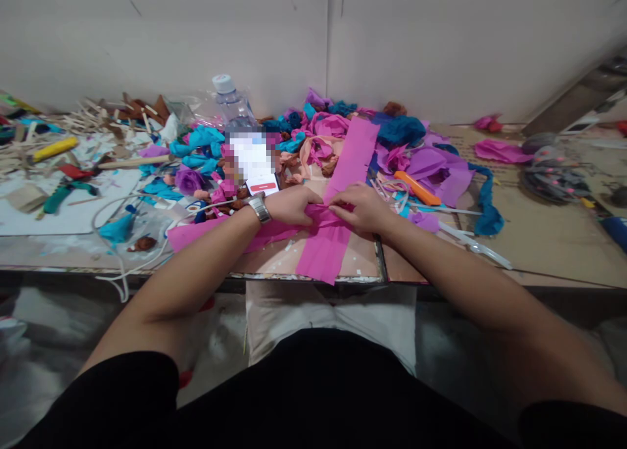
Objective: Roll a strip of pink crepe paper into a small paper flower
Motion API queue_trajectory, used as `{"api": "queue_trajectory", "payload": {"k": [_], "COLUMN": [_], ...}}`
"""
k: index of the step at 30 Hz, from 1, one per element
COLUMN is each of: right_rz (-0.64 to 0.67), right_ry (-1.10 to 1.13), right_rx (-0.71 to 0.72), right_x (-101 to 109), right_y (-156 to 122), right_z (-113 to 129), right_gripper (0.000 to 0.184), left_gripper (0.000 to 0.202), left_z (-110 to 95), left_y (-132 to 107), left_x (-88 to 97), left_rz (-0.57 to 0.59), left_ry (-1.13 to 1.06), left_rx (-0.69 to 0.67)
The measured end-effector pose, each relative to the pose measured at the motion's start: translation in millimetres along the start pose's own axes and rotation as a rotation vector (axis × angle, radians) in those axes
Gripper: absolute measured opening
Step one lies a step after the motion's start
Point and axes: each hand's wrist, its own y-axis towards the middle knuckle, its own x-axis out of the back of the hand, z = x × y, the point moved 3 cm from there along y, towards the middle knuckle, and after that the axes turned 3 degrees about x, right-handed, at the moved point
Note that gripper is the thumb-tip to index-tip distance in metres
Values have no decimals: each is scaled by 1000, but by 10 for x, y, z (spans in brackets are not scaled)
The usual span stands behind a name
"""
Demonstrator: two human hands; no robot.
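Note:
A long strip of pink crepe paper (343, 175) runs from the pile at the back down over the table's front edge. A second pink strip (196, 233) crosses it toward the left. My left hand (291, 204), with a metal watch on the wrist, and my right hand (360, 207) meet at the crossing. Both hands are closed, pinching and gathering the pink paper between their fingers.
A phone (255, 165) leans against a water bottle (232, 103) just behind my hands. Heaps of pink, purple and blue crepe paper (401, 132) lie behind and to the right, with an orange cutter (416, 188). Wooden sticks (88, 119), a yellow marker (53, 149) and white cable (122, 260) lie left.

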Motion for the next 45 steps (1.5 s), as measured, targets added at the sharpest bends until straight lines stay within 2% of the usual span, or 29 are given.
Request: {"api": "queue_trajectory", "payload": {"k": [5,10,18,25,31,37,41,45], "right_rz": [9,-4,-38,-52,-93,-99,-101,-116], "right_ry": [10,8,-13,-49,-77,-102,-84,-88], "right_rx": [-15,-34,-56,-38,15,91,75,30], "right_x": [-12,-12,22,0,15,42,38,20], "right_y": [-2,-1,5,-6,-2,1,-5,-12], "right_z": [21,47,27,-3,8,35,23,7], "right_gripper": [21,23,20,22,21,19,18,21], "left_gripper": [16,31,37,44,41,36,32,36], "left_z": [-14,-37,6,34,85,112,99,34], "left_y": [0,-6,0,18,46,49,48,39], "left_x": [-19,-27,0,3,-13,-10,-2,14], "left_rz": [-8,14,3,7,54,40,33,-12], "left_ry": [7,-77,-154,-217,-341,-379,-361,-302], "left_rx": [-27,-55,-32,-65,-30,-9,-32,-94]}}
